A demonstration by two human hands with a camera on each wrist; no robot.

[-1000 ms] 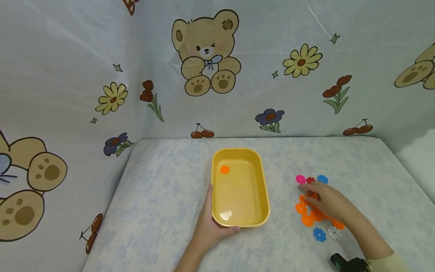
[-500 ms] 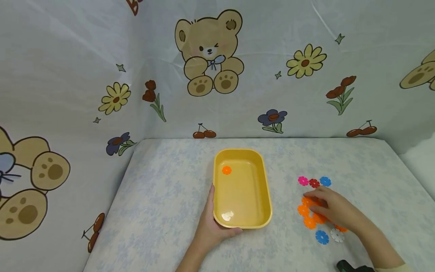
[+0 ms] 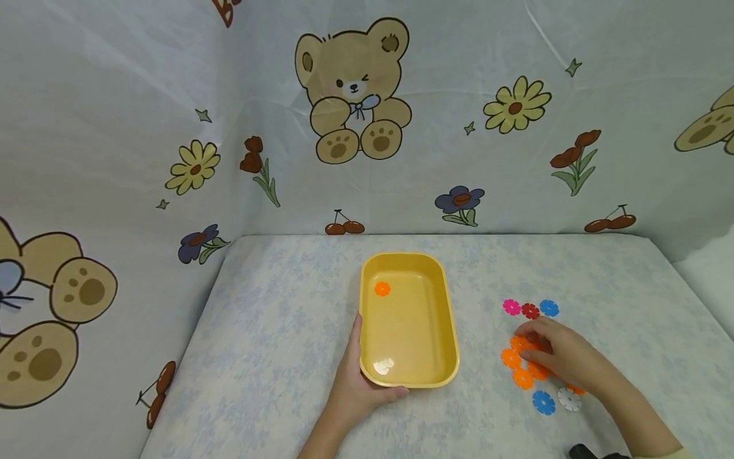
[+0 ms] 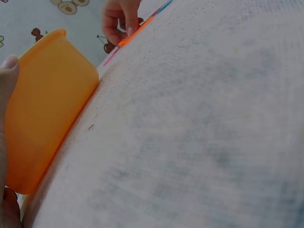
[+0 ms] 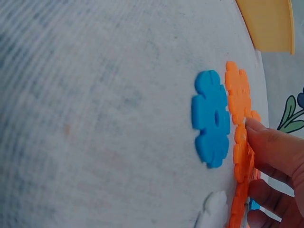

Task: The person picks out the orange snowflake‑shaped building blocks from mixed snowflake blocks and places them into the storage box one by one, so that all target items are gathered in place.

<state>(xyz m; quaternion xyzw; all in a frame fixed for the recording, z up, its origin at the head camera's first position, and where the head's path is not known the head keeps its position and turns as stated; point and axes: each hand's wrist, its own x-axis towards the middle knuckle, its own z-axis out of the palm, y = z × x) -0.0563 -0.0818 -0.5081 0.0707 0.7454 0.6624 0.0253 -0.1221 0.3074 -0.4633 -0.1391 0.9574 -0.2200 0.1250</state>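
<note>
My left hand [image 3: 355, 382] grips the near left corner of a yellow plastic tray [image 3: 450, 357], its thumb along the near side. Inside the tray, toward the far left, lies one orange flower-shaped disc [image 3: 382, 289]. To the right, my right hand [image 3: 564, 357] reaches over a cluster of orange flower discs [image 3: 523, 378] and partly hides them. Its thumb [image 5: 270, 142] and curled fingers pinch at an orange disc [image 5: 241, 152] in the cluster, still at table level. In the left wrist view the tray's outer wall [image 4: 52, 104] stands beside the left thumb [image 4: 9, 71].
Beyond the cluster lie a pink disc [image 3: 511, 307], a red disc [image 3: 530, 310] and a blue disc [image 3: 548, 308]. Nearer are another blue disc [image 3: 543, 402] and a white disc [image 3: 569, 399]. A dark object [image 3: 582, 451] shows at the bottom edge. Printed cloth [image 3: 401, 191] hangs behind the table.
My right hand has drawn slightly nearer from the far discs, its fingers closing in over the orange cluster. The left hand and tray have stayed in place; the view shifted slightly.
</note>
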